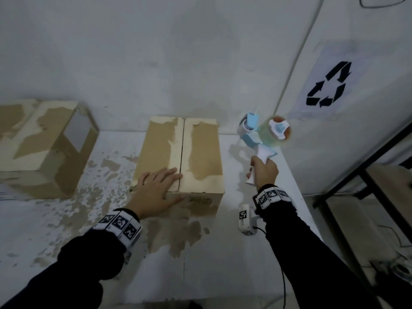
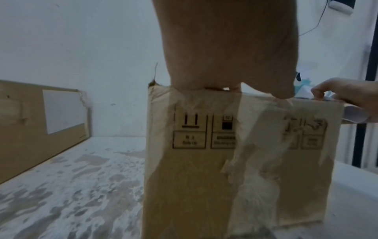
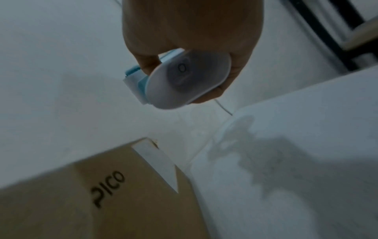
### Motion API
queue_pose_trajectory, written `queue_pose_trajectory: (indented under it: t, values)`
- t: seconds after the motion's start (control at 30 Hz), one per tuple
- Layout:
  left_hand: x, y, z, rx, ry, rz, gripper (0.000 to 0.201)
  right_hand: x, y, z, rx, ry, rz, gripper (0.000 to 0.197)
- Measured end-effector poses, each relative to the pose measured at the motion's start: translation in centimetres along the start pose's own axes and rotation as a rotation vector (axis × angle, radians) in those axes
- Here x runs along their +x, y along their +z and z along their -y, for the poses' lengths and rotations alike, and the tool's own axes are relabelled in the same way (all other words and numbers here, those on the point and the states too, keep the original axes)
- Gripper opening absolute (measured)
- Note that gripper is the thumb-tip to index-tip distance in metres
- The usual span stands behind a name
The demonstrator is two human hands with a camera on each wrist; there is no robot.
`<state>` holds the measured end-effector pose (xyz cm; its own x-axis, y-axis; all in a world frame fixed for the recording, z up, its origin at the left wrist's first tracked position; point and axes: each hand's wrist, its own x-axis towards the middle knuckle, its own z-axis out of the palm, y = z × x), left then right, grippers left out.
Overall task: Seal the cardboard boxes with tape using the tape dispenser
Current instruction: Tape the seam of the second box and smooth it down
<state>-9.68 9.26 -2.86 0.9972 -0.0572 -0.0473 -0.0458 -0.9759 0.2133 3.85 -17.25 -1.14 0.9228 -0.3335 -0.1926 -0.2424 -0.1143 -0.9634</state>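
A brown cardboard box stands in the middle of the white table, its two top flaps meeting at a dark centre seam. My left hand lies flat on the near left corner of the box top, fingers straight. To the right of the box, my right hand grips the white handle of a blue-and-white tape dispenser, held up in the air with its clear tape roll on the right. The box front fills the left wrist view. The right wrist view shows the handle end in my fist.
A second, larger cardboard box stands at the back left against the wall. A small white tracker device with a cable lies near my right wrist. The table's right edge runs beside a black metal frame.
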Motion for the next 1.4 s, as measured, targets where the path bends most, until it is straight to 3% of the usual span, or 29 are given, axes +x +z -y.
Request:
queue_pose_trajectory:
  t: [0.07, 0.17, 0.3, 0.43, 0.53, 0.67, 0.73, 0.8, 0.87, 1.07, 1.27, 1.4]
  values:
    - [0.3, -1.7, 0.0, -0.169, -0.02, 0.1, 0.099, -0.1, 0.5, 2.1, 0.016, -0.102, 0.037, 0.006]
    - [1.1, -5.4, -0.5, -0.539, -0.099, 0.213, 0.084, -0.8, 1.7, 5.2, 0.033, -0.225, 0.098, 0.004]
    - [2.6, -10.6, -1.5, -0.666, -0.103, 0.051, 0.054, -2.2, 3.8, 8.0, 0.043, -0.361, 0.186, 0.006]
    - [5.0, -15.3, -2.0, -0.969, -0.139, -0.137, 0.051, -3.5, 5.7, 9.6, 0.024, -0.449, 0.251, 0.01]
    - [6.6, -17.1, -2.7, -1.37, -0.223, -0.112, 0.058, -4.2, 7.1, 10.1, 0.041, -0.493, 0.286, 0.014]
    - [7.8, -17.4, -3.5, -1.815, -0.222, 0.049, 0.057, -4.9, 8.7, 10.5, 0.077, -0.524, 0.313, 0.008]
    - [8.4, -17.1, -3.6, -1.927, -0.215, -0.029, 0.051, -4.7, 9.3, 10.6, 0.094, -0.528, 0.318, 0.009]
    - [8.9, -16.9, -3.3, -2.0, -0.25, -0.177, 0.036, -4.3, 9.6, 10.7, 0.108, -0.529, 0.319, 0.009]
    - [9.2, -16.7, -2.6, -2.044, -0.27, -0.235, 0.018, -3.8, 9.7, 10.7, 0.116, -0.524, 0.323, 0.009]
    - [9.9, -16.8, -1.2, -1.985, -0.33, -0.135, 0.015, -2.5, 9.7, 10.2, 0.087, -0.546, 0.341, 0.019]
    - [11.3, -16.3, 0.2, -1.8, -0.5, -0.034, 0.009, -1.8, 9.9, 10.3, 0.095, -0.553, 0.403, 0.023]
    - [12.3, -16.2, 1.4, -1.702, -0.589, 0.066, 0.019, -0.7, 10.4, 10.4, 0.084, -0.494, 0.536, 0.017]
